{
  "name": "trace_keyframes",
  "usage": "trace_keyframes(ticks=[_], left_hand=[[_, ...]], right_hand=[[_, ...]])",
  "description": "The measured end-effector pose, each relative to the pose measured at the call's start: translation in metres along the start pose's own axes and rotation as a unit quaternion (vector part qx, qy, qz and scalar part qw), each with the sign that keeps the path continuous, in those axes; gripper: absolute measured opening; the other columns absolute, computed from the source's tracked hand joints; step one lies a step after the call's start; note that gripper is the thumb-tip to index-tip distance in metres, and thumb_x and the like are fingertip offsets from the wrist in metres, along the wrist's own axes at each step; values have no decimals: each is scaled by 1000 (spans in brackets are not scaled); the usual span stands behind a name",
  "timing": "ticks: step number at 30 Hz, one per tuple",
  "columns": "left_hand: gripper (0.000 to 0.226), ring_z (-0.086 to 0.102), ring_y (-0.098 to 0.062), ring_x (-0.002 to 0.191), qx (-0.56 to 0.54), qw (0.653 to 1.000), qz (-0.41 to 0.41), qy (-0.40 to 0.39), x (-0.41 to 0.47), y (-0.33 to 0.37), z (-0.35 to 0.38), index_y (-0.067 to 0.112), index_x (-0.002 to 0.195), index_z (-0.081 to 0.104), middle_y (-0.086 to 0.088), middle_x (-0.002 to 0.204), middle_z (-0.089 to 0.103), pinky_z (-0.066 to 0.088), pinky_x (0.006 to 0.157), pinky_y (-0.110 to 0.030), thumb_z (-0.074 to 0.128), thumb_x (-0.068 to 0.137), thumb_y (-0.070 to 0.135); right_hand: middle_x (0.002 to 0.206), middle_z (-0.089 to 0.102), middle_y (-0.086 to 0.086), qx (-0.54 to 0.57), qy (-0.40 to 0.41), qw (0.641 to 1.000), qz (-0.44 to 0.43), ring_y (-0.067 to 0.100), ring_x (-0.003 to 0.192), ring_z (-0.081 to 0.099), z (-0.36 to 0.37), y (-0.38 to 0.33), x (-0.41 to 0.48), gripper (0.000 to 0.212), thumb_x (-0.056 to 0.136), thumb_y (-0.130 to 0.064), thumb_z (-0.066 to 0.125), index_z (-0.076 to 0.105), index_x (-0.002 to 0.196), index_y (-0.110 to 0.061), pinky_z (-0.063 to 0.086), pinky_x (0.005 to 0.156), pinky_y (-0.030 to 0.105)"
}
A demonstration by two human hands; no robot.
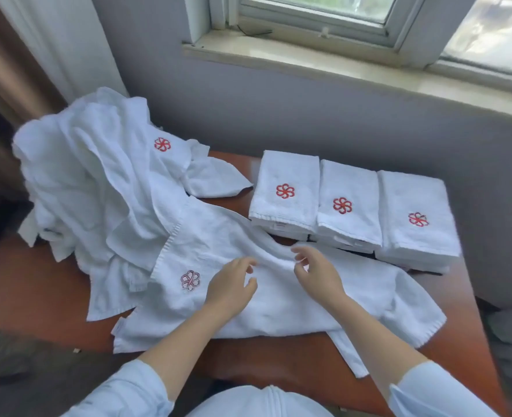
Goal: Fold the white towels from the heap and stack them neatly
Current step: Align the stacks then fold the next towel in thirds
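A white towel (354, 299) with a red flower emblem lies spread and rumpled across the front of the brown table (32, 296). My left hand (230, 284) hovers over its middle with fingers apart, holding nothing. My right hand (314, 269) is just to the right, thumb and forefinger curled close to a raised fold of the towel, not clearly gripping it. A heap of unfolded white towels (92, 176) fills the table's left side. Three stacks of folded towels (284, 194), (349, 206), (417, 218) stand in a row at the back right, emblems up.
A grey wall (308, 115) and a window sill (308, 61) run behind the table. A curtain (53, 40) hangs at the far left. The table's right edge drops off beside the third stack.
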State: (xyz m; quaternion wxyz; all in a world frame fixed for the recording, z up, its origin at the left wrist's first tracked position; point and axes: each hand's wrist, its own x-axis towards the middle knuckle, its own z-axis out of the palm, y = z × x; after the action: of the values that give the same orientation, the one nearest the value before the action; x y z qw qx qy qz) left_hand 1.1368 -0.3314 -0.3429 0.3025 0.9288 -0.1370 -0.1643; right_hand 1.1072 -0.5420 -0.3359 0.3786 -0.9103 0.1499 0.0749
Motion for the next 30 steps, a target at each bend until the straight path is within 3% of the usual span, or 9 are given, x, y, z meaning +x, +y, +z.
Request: trace_keyframes(ticks=[3, 6, 9, 13, 18, 21, 23, 27, 30], left_hand=[[20, 49, 1, 81, 15, 995, 66, -76, -12, 23, 35, 36, 111, 57, 21, 94, 54, 38, 70, -21, 56, 91, 33], [12, 51, 3, 70, 20, 986, 98, -131, -26, 39, 62, 40, 100, 56, 22, 89, 55, 34, 63, -17, 55, 89, 37], [13, 55, 0, 78, 38, 981, 111, -154, -37, 52, 82, 39, 102, 57, 20, 95, 59, 38, 66, -16, 55, 89, 36], [25, 54, -6, 103, 74, 978, 141, -137, -47, 64, 101, 33, 114, 59, 16, 113, 58, 41, 78, -21, 56, 90, 30], [40, 48, -14, 118, 134, 975, 125, -126, -57, 73, 115, 31, 128, 54, 13, 131, 50, 43, 93, -26, 56, 88, 26], [48, 47, -18, 120, 152, 974, 105, -127, -62, 79, 121, 31, 134, 49, 10, 136, 46, 41, 99, -30, 57, 87, 26], [53, 44, -19, 124, 161, 973, 105, -126, -64, 86, 125, 33, 139, 46, 8, 141, 43, 38, 103, -30, 57, 87, 26], [47, 38, -21, 134, 160, 973, 137, -90, -62, 110, 132, 31, 140, 47, 1, 148, 38, 34, 108, -32, 58, 94, 30], [22, 50, -22, 120, 102, 982, 159, -2, -52, 142, 130, 21, 116, 65, -1, 130, 54, 41, 94, -33, 59, 95, 26]], right_hand=[[92, 57, -15, -7, 25, 998, 49, -1, 76, 53, -11, 34, -38, 24, 89, -15, 55, 59, 105, -33, 37, 61, 17], [80, 55, -9, -20, 25, 995, 92, 8, 69, 53, -20, 64, -75, 13, 86, -20, 56, 52, 90, -31, 40, 59, 25], [76, 53, -10, -75, -2, 993, 93, 10, 70, 52, -24, 84, -102, 11, 83, -31, 60, 49, 84, -29, 42, 61, 29], [97, 53, -13, -178, -44, 982, 47, 10, 89, 51, -23, 105, -125, 24, 79, -43, 65, 50, 93, -29, 49, 73, 27], [106, 50, -1, -295, -64, 953, -3, 21, 98, 48, -18, 119, -135, 19, 82, -12, 56, 53, 99, -19, 46, 70, 30], [84, 56, 4, -311, -54, 948, -41, 25, 79, 55, -27, 120, -132, 19, 71, 0, 64, 54, 75, -15, 38, 56, 34], [82, 59, 1, -287, -37, 956, -42, 22, 77, 55, -38, 123, -129, 12, 77, -7, 59, 53, 76, -17, 40, 60, 33], [79, 62, -4, -94, 50, 994, 10, 20, 76, 56, -66, 125, -120, 8, 87, -16, 51, 57, 91, -20, 43, 63, 34], [67, 55, -8, 1, 105, 994, 13, 9, 64, 50, -95, 123, -115, 16, 87, -11, 49, 52, 82, -25, 38, 59, 32]])
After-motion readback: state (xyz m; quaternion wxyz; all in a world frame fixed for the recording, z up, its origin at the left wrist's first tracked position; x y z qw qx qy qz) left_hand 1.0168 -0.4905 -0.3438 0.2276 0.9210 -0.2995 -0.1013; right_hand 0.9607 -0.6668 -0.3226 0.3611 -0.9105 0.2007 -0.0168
